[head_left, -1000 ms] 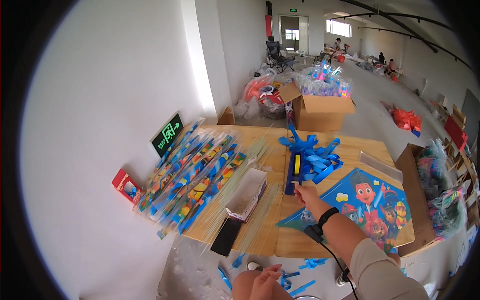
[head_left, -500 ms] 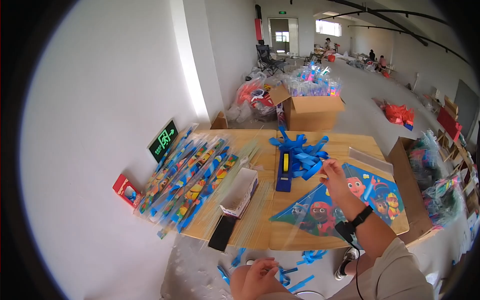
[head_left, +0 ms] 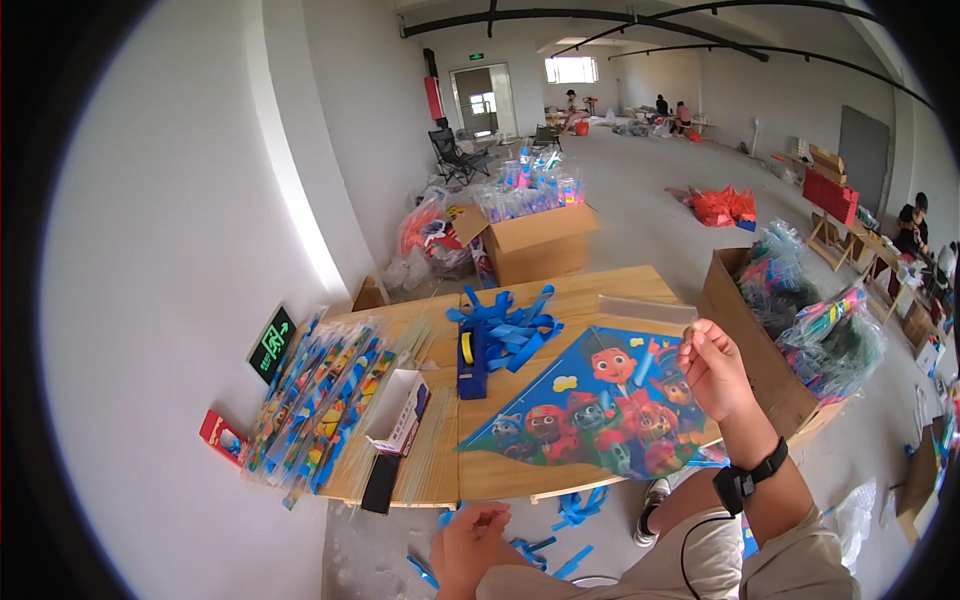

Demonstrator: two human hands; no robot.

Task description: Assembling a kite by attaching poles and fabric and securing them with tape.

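Observation:
A blue triangular kite (head_left: 560,420) printed with cartoon animal characters lies flat on the wooden table (head_left: 590,285). Over its right edge is my right hand (head_left: 712,375), raised, with thumb and fingers pinched together; whatever they grip is too small to make out. My left hand (head_left: 472,540) is low in front of the table edge, its fingers curled together and partly hidden from view. Blue ribbon strips (head_left: 515,325) lie in a heap behind a dark blue tape dispenser (head_left: 471,375) with a yellow core. A clear flat plastic strip (head_left: 645,309) lies at the table's far right.
Wrapped colourful kites (head_left: 310,400), thin pale rods (head_left: 425,450), a small open box (head_left: 400,420) and a black phone (head_left: 380,484) occupy the table's left. Large cartons (head_left: 540,245) stand behind and at right (head_left: 740,330). Ribbon scraps (head_left: 580,508) litter the floor.
The view has turned to the right. My right hand has moved rightward from beside the blue ribbon heap to the kite's right edge. My left hand stays low, its fingers still curled.

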